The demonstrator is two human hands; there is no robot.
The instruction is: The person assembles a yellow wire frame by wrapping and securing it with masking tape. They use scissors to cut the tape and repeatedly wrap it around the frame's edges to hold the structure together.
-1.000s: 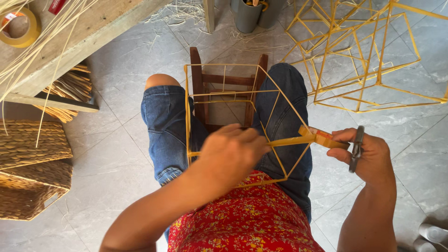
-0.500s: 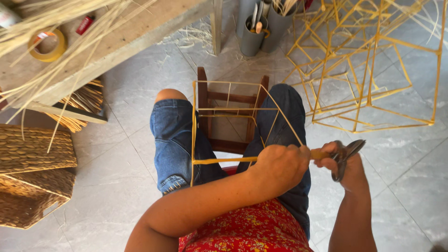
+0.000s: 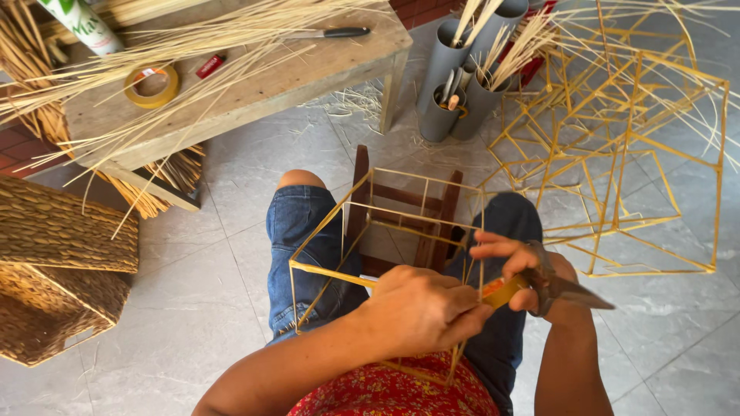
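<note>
Head view, near to far. Left hand (image 3: 420,308) is clenched over the near right corner of a box frame (image 3: 370,231) of thin yellow strips, which rests on the person's lap above a small wooden stool (image 3: 401,223). Right hand (image 3: 532,273) pinches a strip of tape (image 3: 501,291) at that corner between thumb and fingertips, with scissors (image 3: 566,289) hooked on the same hand. Judged by its slim open bars, the frame is light, springy and easily bent or split; it is best held at a taped corner joint, not mid-span. Beyond the knees lie woven baskets (image 3: 54,270) at left and finished frames (image 3: 624,154) at right; farther off stand grey tubes (image 3: 455,77) holding strips and a wooden bench (image 3: 254,85) bearing a tape roll (image 3: 152,85).
</note>
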